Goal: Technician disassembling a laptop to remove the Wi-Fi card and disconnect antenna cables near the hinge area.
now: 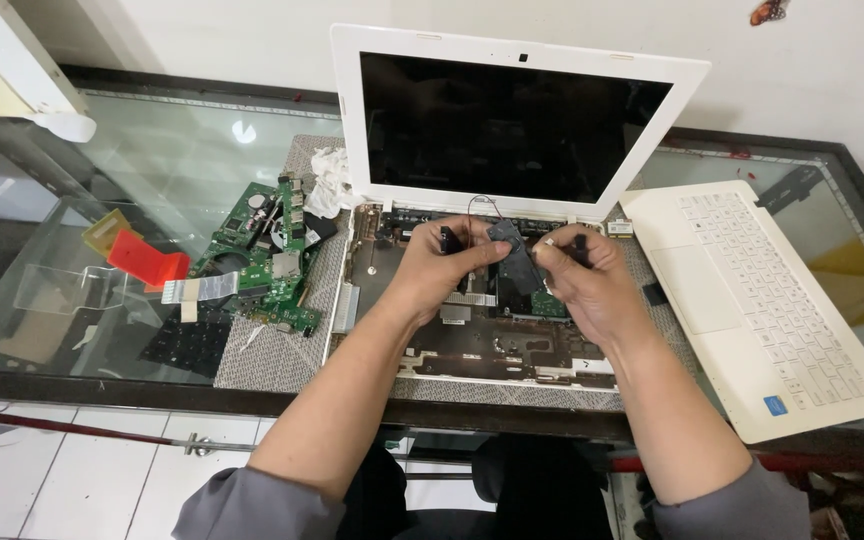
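A small dark grey part [512,250] is held just above the opened laptop base [472,345], between the two hands and in front of the hinge; thin wires [482,205] run from it up toward the screen edge. The left hand [442,265] has its fingers curled in close, thumb and forefinger pinched on the left end of the part; the right hand [587,280] is likewise nearly closed, its fingertips gripping the right end, though the exact contact is hidden behind the knuckles. What kind of part it is cannot be made out; the hands cover much of the base's upper half, and the person's forearms cross its lower edge.

One white laptop screen [512,125] stands upright and dark behind the base; one white keyboard cover [762,300] lies detached to the right, its near corner past the table's edge; one green circuit board [272,255] lies to the left on a woven grey mat [272,355], beside one red piece [147,260] and one black key sheet [192,345]; all rest on one glass table [152,170], cut off at the left.
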